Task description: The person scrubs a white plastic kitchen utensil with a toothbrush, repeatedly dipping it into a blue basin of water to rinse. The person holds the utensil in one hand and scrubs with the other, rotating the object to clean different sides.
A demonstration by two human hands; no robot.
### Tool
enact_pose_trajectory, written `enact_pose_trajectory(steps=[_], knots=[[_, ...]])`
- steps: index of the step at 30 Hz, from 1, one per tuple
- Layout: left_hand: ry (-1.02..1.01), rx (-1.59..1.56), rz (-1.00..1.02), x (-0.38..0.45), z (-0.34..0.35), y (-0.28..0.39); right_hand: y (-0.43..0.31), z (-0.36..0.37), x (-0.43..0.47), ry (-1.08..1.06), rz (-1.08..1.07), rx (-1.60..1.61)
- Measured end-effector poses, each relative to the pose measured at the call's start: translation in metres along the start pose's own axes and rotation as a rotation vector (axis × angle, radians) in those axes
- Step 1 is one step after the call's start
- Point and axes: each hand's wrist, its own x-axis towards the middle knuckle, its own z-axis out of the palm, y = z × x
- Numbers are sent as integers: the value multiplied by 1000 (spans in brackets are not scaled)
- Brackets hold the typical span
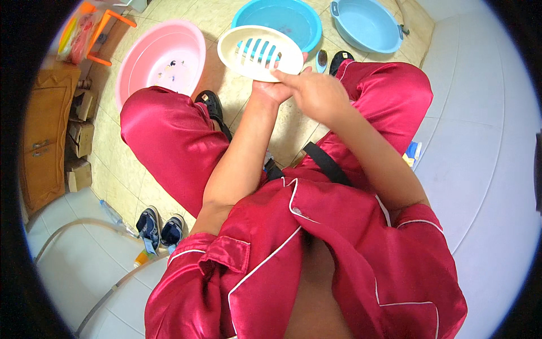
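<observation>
A cream plastic oval slotted dish (261, 53), seemingly a shoe or basket part, is held up in front of me. Beneath it my left hand (275, 89) supports the dish, with most of its fingers hidden behind it. My right hand (319, 91) rests at the dish's lower right edge, its index finger extended onto the rim. Through the slots shows a round blue basin (311, 25) with water in it, standing on the floor behind the dish. A brush (322, 61) with dark bristles lies to the right, near my shoe.
At left stands a pink basin (196, 42) with small dark bits inside; at upper right, a light blue basin (368, 25). An orange frame (96, 36), a wooden cabinet (44, 140), cardboard boxes (80, 176), a pair of shoes (148, 224) and a hose (114, 288) are farther left.
</observation>
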Motion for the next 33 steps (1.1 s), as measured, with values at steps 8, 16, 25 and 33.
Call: enact_pose_trajectory(steps=[8, 16, 25, 33], knots=[[25, 32, -64, -7, 14, -2, 26, -23, 27, 48, 6, -191], [197, 169, -1, -11, 26, -3, 23, -34, 32, 8, 72, -118], [264, 206, 32, -13, 25, -6, 28, -37, 35, -118, -76, -349], [290, 291, -40, -12, 31, -4, 44, -74, 43, -154, -101, -528]])
